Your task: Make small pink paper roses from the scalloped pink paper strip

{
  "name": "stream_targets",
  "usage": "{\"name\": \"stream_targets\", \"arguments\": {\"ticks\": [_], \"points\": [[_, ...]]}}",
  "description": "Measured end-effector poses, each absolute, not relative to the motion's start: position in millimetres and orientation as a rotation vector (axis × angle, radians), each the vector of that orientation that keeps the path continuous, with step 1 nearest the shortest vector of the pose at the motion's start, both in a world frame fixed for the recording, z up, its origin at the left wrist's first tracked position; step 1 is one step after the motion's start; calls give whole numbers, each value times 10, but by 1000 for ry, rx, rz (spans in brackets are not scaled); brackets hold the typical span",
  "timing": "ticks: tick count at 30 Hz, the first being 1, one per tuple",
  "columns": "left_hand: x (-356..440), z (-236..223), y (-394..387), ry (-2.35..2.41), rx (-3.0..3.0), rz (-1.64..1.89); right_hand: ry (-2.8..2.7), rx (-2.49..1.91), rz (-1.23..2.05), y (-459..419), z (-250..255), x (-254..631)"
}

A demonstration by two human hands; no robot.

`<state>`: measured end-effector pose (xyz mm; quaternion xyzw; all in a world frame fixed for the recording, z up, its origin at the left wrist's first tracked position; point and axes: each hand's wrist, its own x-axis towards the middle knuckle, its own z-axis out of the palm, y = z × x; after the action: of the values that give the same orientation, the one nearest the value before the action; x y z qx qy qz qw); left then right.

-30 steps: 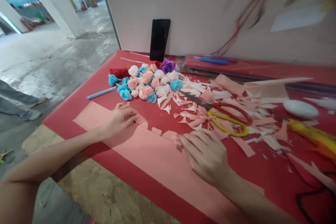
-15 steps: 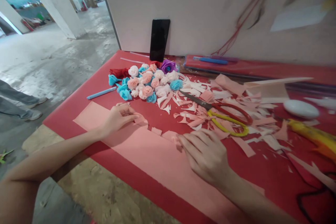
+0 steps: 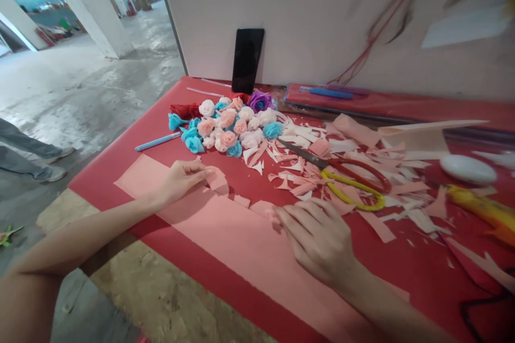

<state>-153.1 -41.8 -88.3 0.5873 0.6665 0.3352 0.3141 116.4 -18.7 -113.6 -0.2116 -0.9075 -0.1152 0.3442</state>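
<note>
A long strip of pink crepe paper (image 3: 237, 233) lies across the near edge of a red-covered table (image 3: 418, 262). My left hand (image 3: 181, 181) pinches a curled tab on the strip's far edge, fingers closed on it. Further right, my right hand (image 3: 317, 236) rests on the same edge, its fingertips pressed on a small crumpled bit of the paper. Behind the hands sits a pile of small paper roses (image 3: 229, 126) in pink, white, blue, red and purple. Red and yellow scissors (image 3: 346, 179) lie shut among pink and white paper scraps (image 3: 306, 166).
A black phone (image 3: 247, 60) leans on the white wall. A blue pen (image 3: 156, 142) lies left of the roses. A white oval object (image 3: 468, 169) and a yellow object (image 3: 483, 211) are at the right. A person's legs and shoes (image 3: 36, 158) stand on the floor at left.
My left hand has lifted and curled the paper tab a little more. My right hand has stayed put. The view shifted slightly.
</note>
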Motion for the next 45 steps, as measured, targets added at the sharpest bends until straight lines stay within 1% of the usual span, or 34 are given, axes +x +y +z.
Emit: {"name": "stream_targets", "arguments": {"ticks": [5,10,14,17,23,27,29,35,40,45], "points": [[-1536,-886,-437,1737,1643,913,-2310,-586,-277,-177,-1058,1171],[-1545,-886,-439,1715,1768,914,-2332,-690,-179,-136,-731,1105],[-1551,-909,-417,1658,1851,853,-2460,-812,248,-108,-546,996],[-1555,-932,-404,1618,1903,822,-2647,-884,502,-187,-627,919],[-1539,-945,-405,1528,1955,795,-2592,-953,295,-514,-983,934],[-1450,-890,-395,1448,1976,786,-2491,-895,45,-635,-1022,1091],[-1355,-847,-368,1392,1994,758,-2486,-889,2,-669,-1025,1185],[-958,-780,-199,1141,2094,555,-2445,-950,-42,-744,-1085,1307],[-798,-796,-88,1177,2250,464,-2458,-983,33,-773,-1116,1253],[-787,-793,-22,1236,2180,407,-2438,-960,-61,-792,-1135,1219]]}}
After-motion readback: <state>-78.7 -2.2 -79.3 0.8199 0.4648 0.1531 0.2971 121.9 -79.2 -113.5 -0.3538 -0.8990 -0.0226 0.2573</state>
